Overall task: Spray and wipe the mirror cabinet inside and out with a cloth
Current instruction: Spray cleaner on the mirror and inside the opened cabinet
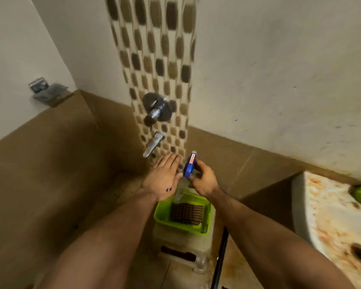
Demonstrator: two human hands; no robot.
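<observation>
Below the wall tap (153,143), the left hand (163,178) lies flat with its fingers straight and together, gripping nothing. Its thumb side sits right against the spray bottle (189,167), though I cannot tell whether they actually touch. The bottle stands between the two hands. Its long axis is tilted, with the clear body low over the green basket (161,211) and the blue trigger head up and away toward the tiled wall. The right hand (204,180) has its fingers curled round the neck just under the head, so it is the hand carrying the bottle. The dark ribbed thing in the basket could be a cloth or a brush; I cannot tell which. A stained sink (321,215) sits at far right. The mirror cabinet is nowhere in view, so I judge the next move calls for lifting the bottle and turning toward the cabinet before any spraying.
</observation>
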